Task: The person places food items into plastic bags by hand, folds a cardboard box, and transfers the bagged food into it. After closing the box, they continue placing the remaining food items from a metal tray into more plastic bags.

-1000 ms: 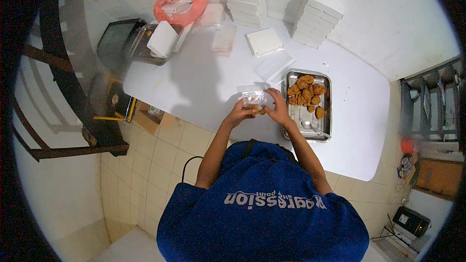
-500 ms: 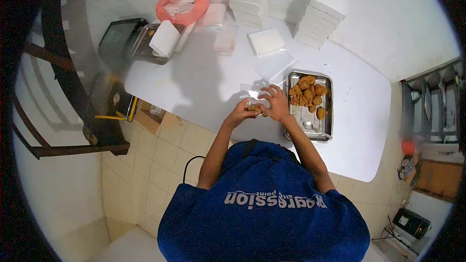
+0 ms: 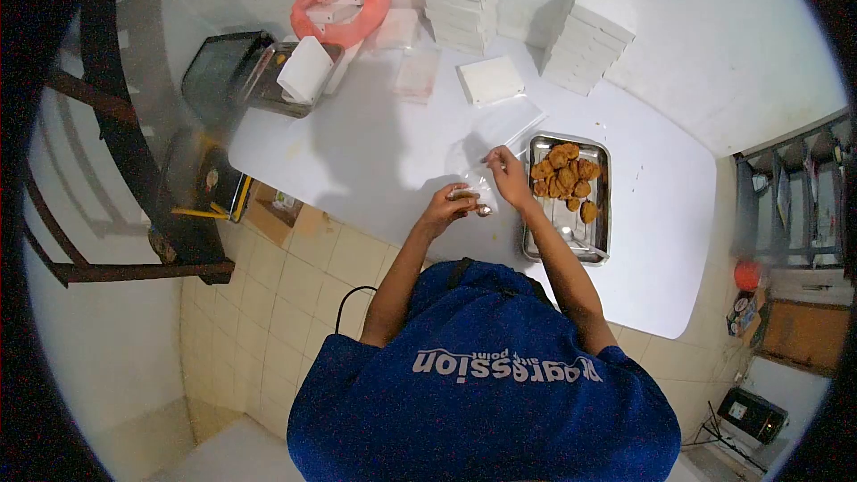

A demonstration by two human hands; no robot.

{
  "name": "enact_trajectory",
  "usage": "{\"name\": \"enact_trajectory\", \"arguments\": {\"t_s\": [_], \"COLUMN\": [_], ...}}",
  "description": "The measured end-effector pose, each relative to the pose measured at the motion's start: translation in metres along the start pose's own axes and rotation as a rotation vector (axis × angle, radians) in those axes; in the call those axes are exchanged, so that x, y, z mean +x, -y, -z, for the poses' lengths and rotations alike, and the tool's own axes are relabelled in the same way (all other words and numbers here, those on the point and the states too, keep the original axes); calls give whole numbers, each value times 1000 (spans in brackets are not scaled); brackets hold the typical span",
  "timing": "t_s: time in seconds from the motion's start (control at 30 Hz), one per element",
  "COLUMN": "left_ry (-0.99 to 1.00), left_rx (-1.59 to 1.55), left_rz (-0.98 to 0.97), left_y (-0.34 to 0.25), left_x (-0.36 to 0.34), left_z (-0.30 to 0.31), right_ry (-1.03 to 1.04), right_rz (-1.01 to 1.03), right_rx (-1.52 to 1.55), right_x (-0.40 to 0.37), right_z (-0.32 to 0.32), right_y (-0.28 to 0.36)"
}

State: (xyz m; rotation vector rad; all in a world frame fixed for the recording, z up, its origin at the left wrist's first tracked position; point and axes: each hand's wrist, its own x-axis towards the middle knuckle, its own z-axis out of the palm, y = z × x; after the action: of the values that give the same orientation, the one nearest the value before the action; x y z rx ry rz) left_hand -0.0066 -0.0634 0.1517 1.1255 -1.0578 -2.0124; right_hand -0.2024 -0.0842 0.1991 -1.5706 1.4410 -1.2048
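Observation:
My left hand (image 3: 449, 205) holds a small clear plastic bag (image 3: 480, 189) with something brown inside, its fingers wrapped round it. Just right of the bag, my right hand (image 3: 508, 175) is raised with its fingers curled at the bag's upper edge; what they grip is too small to make out. Beside my right forearm lies a metal tray (image 3: 605, 219) with several browned food pieces (image 3: 566, 177) in it. A spoon (image 3: 571, 236) rests in the tray's lower part. Clear plastic sheets or bags (image 3: 520, 120) lie above my right hand.
White boxes are stacked at the back (image 3: 460, 4) and back right (image 3: 587, 40). A flat white box (image 3: 491, 80) lies before them. At the back left are a red plastic bag (image 3: 370, 13) and a tray (image 3: 259, 89) holding a white box. Dark shelving (image 3: 808, 205) stands right.
My right hand has moved slightly up and its fingers have drawn together. The small bag shows more between my hands. The spoon in the tray looks slightly shifted.

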Motion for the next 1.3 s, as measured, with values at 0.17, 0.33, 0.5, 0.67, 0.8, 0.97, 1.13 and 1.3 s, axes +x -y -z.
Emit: {"name": "enact_trajectory", "arguments": {"t_s": [0.17,0.33,0.5,0.67,0.8,0.97,1.13,1.3], "left_ry": [-58,-54,-70,-28,-93,91,90,205], "left_rx": [-160,-542,-660,-428,-569,-797,-937,-913], "left_rz": [76,5,-54,-184,-120,-164,-180,-331], "left_y": [4,6,-7,-6,-17,-21,-24,-28], "left_x": [2,4,0,0,-1,-7,-9,-10], "left_z": [-1,-12,-19,-23,-33,-43,-40,-37], "right_ry": [63,97,122,67,22,91,181,140], "right_rz": [-68,-141,-271,-353,-147,-71,-12,83], "right_rx": [41,215,327,354,139,-157,-469,-339], "right_x": [17,26,23,17,6,-15,-27,-30], "right_z": [18,27,33,27,10,-9,-33,-33], "right_y": [3,5,13,14,20,71,97,101]}}
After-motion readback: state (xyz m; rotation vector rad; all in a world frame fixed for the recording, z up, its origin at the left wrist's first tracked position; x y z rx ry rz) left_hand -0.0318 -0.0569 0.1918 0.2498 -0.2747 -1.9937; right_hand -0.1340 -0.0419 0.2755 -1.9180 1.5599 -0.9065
